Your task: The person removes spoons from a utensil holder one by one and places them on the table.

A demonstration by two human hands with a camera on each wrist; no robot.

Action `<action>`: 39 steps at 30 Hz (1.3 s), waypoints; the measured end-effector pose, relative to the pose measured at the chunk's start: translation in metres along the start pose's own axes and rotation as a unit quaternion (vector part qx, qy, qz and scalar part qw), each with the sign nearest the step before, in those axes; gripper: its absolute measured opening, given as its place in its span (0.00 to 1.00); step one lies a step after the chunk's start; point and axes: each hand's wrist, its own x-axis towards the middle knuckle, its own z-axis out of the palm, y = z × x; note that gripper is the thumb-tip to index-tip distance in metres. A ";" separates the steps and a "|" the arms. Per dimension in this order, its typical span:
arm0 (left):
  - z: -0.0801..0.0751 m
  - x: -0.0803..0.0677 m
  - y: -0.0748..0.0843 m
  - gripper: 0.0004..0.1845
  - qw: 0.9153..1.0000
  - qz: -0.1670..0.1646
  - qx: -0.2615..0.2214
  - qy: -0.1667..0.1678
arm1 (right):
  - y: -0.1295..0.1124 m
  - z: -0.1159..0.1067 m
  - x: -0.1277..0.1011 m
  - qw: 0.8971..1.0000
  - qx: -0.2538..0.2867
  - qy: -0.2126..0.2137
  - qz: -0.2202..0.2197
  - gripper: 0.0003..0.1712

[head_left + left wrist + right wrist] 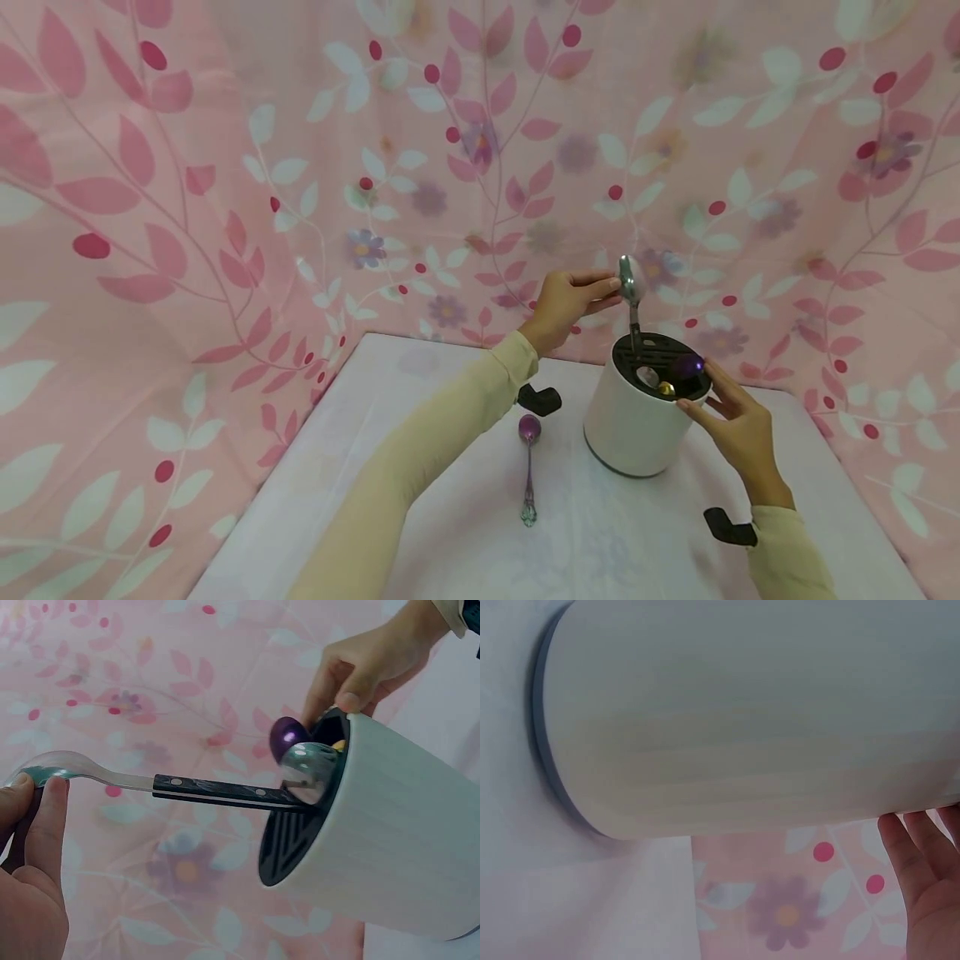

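Note:
My left hand (617,287) pinches the bowl of a silver spoon (630,280) above a white cylindrical holder (633,425). The spoon's black handle (225,790) points down into a slot of the holder's black slotted top (656,357). In the left wrist view my left hand (36,786) holds the spoon bowl (64,763) between thumb and fingers. Inside the holder (390,825) stand a purple spoon bowl (287,733) and a silver one (311,771). My right hand (697,385) rests against the holder's near right rim, fingers fairly straight; its fingers (919,847) show beside the holder wall (742,712).
A purple spoon (528,467) lies on the white table (450,533) left of the holder. Pink floral cloth (225,208) hangs behind and on both sides of the table. Black wrist straps (538,398) sit on both sleeves.

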 end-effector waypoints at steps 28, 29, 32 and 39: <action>-0.104 -0.024 0.007 0.15 0.992 -0.083 -0.045 0.081 | -0.028 -0.001 -0.004 0.999 0.030 0.009 -0.019 0.42; -0.109 -0.025 0.003 0.16 0.991 -0.086 -0.049 0.089 | -0.024 0.000 -0.003 0.999 0.030 0.011 -0.018 0.42; -0.124 -0.027 -0.006 0.15 0.989 -0.095 -0.047 0.106 | -0.010 0.002 -0.001 0.999 0.029 0.015 -0.016 0.43; -0.154 -0.037 -0.024 0.14 0.983 -0.125 -0.033 0.133 | 0.002 0.004 -0.001 0.999 0.032 0.019 -0.014 0.44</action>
